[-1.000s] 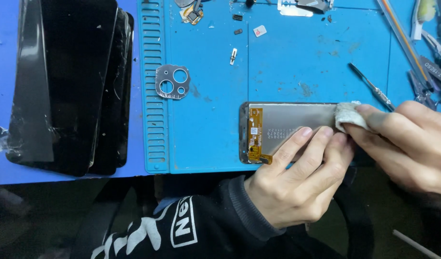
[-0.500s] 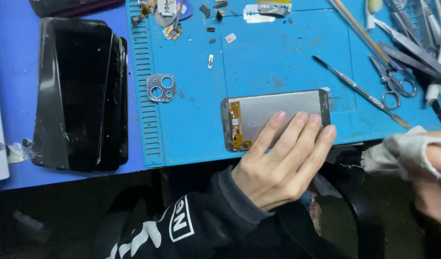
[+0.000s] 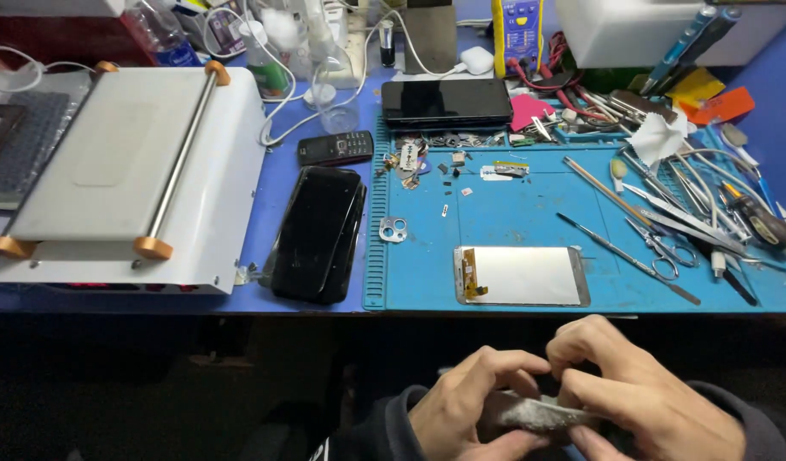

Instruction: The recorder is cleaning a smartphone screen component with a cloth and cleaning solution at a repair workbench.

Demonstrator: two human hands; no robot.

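Note:
Below the table's front edge, my left hand (image 3: 470, 401) and my right hand (image 3: 640, 393) both pinch a small grey-white wiping cloth (image 3: 538, 414) between their fingers. A phone screen panel (image 3: 523, 276) with a pale grey back and a gold flex strip at its left end lies flat on the blue work mat (image 3: 512, 209), just beyond my hands. Neither hand touches it.
A stack of black glass screens (image 3: 318, 232) lies left of the mat, next to a white machine (image 3: 119, 171) with a steel bar. A camera-lens bezel (image 3: 394, 229), tweezers, scissors (image 3: 662, 248), screwdrivers, small parts, a black phone (image 3: 446, 102) and a keypad phone (image 3: 335, 148) crowd the bench.
My left hand has lifted off the screen panel and come down off the table. Both hands now hold the cloth together. The view has pulled back to show the whole bench.

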